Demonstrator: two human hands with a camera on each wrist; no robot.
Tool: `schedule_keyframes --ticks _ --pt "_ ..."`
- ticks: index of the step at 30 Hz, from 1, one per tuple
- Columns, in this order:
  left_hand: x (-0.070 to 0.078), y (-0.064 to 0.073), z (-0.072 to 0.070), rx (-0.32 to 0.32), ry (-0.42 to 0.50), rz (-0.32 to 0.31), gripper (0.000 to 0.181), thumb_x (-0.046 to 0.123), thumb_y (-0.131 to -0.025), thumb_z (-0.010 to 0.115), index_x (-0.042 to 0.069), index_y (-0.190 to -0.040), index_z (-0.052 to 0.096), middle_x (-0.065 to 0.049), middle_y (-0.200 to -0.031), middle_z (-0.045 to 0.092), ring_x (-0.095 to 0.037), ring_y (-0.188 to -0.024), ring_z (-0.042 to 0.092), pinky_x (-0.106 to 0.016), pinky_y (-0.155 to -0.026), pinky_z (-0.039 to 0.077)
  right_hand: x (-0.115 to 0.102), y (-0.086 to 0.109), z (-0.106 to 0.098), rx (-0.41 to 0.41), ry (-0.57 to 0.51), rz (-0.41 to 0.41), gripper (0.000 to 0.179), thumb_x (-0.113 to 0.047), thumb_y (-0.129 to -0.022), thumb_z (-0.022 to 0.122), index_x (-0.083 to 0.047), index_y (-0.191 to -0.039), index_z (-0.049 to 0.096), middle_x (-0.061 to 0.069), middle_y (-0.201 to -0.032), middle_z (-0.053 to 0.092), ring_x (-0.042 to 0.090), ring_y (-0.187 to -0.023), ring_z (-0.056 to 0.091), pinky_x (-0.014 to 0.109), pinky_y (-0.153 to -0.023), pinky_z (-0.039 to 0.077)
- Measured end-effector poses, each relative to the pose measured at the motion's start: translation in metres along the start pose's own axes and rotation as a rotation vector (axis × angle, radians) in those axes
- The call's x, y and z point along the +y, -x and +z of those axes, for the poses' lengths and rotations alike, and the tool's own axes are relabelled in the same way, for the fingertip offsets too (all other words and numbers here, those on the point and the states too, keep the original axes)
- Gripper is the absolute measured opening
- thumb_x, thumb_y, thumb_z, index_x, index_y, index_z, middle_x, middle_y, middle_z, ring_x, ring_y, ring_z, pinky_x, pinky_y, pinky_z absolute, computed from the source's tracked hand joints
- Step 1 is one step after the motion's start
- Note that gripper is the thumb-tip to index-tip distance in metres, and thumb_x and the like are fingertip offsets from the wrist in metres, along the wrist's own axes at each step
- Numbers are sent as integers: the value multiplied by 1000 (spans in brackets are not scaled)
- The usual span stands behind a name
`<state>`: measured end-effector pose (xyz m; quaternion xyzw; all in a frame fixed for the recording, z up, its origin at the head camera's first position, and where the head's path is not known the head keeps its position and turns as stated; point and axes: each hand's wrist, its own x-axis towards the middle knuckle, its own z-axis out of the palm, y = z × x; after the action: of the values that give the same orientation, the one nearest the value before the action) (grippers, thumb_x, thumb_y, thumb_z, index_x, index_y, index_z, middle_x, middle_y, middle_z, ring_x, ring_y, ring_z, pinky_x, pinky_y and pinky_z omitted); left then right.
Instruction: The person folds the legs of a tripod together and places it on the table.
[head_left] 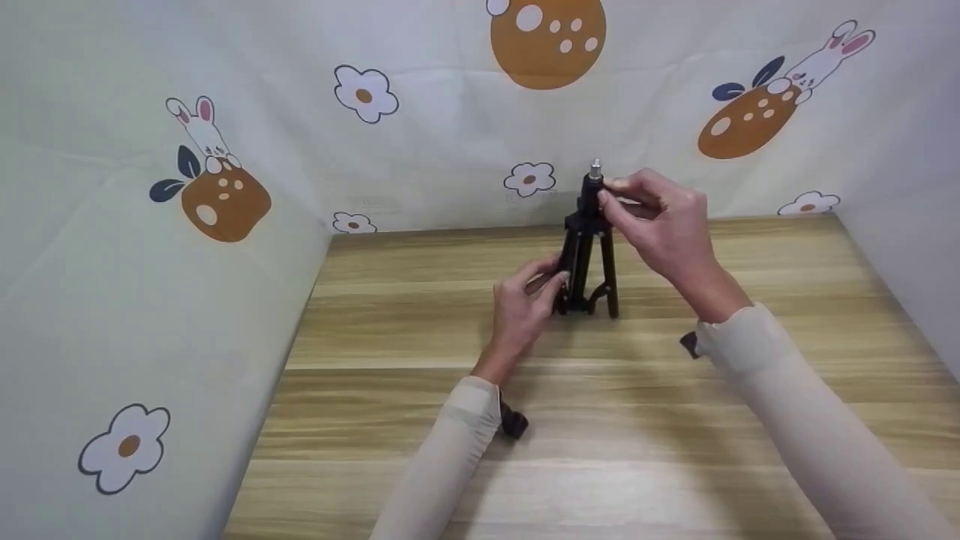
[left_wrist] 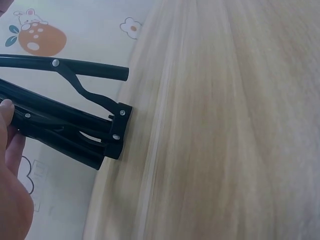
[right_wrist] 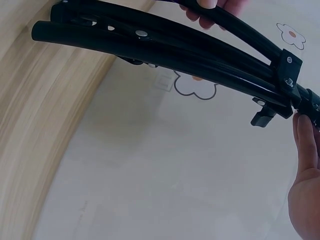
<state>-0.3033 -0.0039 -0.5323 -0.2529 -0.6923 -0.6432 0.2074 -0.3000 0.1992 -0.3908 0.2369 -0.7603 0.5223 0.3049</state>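
Observation:
A small black tripod [head_left: 579, 259] stands near the back of the wooden table, its legs drawn close together and a silver screw tip [head_left: 595, 169] on top. My left hand [head_left: 521, 304] pinches one of its legs low down between thumb and fingers. Up at the tripod's head, my right hand [head_left: 664, 217] grips the black collar just under the screw. In the left wrist view, the folding brace [left_wrist: 92, 92] joins a slightly spread leg to the lower bracket [left_wrist: 119, 131]. A small lever [right_wrist: 263, 117] sticks out below the tripod's top joint in the right wrist view.
Behind the wooden table [head_left: 390, 420] hangs a pale cloth wall [head_left: 435, 150] printed with bunnies, oranges and flowers. More of the cloth [head_left: 172, 315] rises along the left side. A dark strap piece [head_left: 514, 421] shows at the left cuff.

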Motion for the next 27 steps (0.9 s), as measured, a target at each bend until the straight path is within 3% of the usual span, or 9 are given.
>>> schedule_keyframes --ticks 8,16,27 --pt "1 1 1 17 -52 17 29 11 -100 78 1 -127 78 -15 -123 81 -19 -111 80 -27 -95 67 0 -1 0 6 -30 11 10 -10 -97 81 -2 -103 82 10 -107 84 12 -100 82 24 -82 69" --pt "1 1 5 37 -13 -3 29 7 -98 79 -1 -126 78 -18 -122 80 -25 -111 81 -26 -95 67 0 0 0 8 -3 15 11 -11 -98 81 -3 -104 82 9 -107 84 6 -100 81 22 -82 68" --pt "0 0 9 45 -53 -14 27 10 -98 80 3 -125 79 -13 -121 81 -17 -109 81 -25 -93 67 1 0 1 7 -1 23 11 -10 -98 81 -3 -106 82 10 -108 84 9 -100 81 22 -82 68"
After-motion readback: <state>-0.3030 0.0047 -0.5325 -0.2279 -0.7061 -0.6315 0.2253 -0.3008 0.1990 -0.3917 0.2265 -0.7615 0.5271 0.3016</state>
